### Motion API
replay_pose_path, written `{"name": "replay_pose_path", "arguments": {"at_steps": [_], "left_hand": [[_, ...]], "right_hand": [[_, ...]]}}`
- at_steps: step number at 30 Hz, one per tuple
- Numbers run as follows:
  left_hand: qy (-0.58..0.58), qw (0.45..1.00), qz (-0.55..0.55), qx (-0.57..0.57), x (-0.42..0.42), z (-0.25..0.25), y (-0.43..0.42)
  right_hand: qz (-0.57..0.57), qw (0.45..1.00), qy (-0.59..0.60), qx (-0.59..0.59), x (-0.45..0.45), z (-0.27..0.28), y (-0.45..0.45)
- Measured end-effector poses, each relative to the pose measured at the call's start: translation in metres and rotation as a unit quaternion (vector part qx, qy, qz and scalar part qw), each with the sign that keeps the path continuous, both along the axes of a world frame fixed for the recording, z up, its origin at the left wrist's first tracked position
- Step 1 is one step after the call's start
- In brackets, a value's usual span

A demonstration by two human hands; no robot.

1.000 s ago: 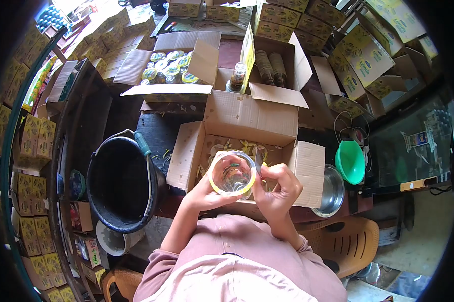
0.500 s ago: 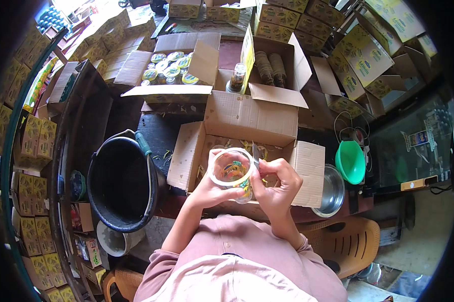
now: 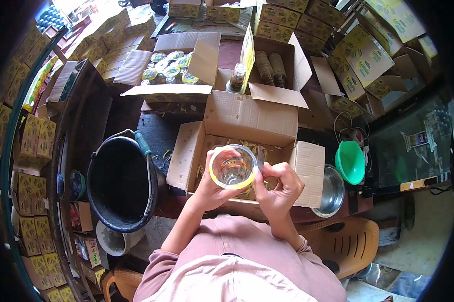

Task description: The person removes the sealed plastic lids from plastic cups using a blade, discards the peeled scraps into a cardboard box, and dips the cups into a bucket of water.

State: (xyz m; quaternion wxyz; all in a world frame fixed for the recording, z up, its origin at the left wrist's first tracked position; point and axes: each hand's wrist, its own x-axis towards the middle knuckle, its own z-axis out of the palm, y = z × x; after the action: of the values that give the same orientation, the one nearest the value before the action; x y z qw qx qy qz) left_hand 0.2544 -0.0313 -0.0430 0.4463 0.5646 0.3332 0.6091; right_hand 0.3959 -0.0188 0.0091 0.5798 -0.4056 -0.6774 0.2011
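My left hand (image 3: 206,183) is closed around a clear plastic cup (image 3: 232,178) with coloured print. The cup's open mouth faces me, and yellow edges its rim on the lower left. In my right hand (image 3: 278,189), fingers and thumb pinch a small knife (image 3: 260,158), its blade pointing up beside the cup's right rim. Whether the blade touches the rim I cannot tell. Both hands are above an open cardboard box (image 3: 252,113), where yellow scraps (image 3: 272,151) lie; the cup and hands hide part of its inside.
A black bucket (image 3: 121,183) stands left of the box. On the right are a steel bowl (image 3: 331,194) and a green bowl (image 3: 350,162). Behind, one carton holds lidded cups (image 3: 169,65), another stacked cups (image 3: 271,68). A plastic chair (image 3: 345,241) is at lower right.
The cup's mouth has tilted more toward me, showing its clear bottom. Its rim looked whitish before and now shows yellow. The knife blade has shifted slightly right, still pinched in my right hand.
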Motion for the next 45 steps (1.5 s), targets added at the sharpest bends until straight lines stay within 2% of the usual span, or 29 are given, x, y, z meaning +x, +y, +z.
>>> {"name": "replay_pose_path", "arguments": {"at_steps": [3,12,15,18,21,27,31,37,45], "left_hand": [[0.076,0.997,0.007,0.029,-0.006,0.004,-0.001],[0.138,0.989,0.008,0.044,-0.011,0.005,-0.003],[0.119,0.992,0.000,0.035,-0.011,0.007,-0.004],[0.075,0.995,-0.052,0.040,-0.011,0.010,-0.003],[0.122,0.988,-0.048,0.077,-0.013,0.014,-0.003],[-0.014,0.998,-0.049,-0.020,-0.008,0.012,-0.003],[-0.061,0.996,-0.056,-0.022,-0.005,0.014,-0.002],[-0.062,0.996,-0.058,-0.008,-0.004,0.009,-0.002],[0.056,0.997,-0.055,0.028,-0.012,0.006,-0.001]], "right_hand": [[-0.002,1.000,-0.013,0.011,0.001,0.001,-0.001],[-0.015,0.999,-0.033,0.035,0.000,0.003,-0.002],[-0.018,0.998,-0.040,0.037,0.000,0.004,-0.003],[-0.015,0.998,-0.044,0.047,0.000,0.002,0.000],[-0.003,0.999,-0.031,0.035,0.003,0.003,0.000],[-0.007,1.000,-0.005,0.024,0.004,0.005,-0.002],[-0.012,0.999,-0.003,0.031,0.001,0.005,-0.006],[-0.011,0.998,-0.023,0.053,-0.002,0.001,-0.006],[-0.023,0.997,-0.038,0.069,-0.001,0.000,-0.005]]}}
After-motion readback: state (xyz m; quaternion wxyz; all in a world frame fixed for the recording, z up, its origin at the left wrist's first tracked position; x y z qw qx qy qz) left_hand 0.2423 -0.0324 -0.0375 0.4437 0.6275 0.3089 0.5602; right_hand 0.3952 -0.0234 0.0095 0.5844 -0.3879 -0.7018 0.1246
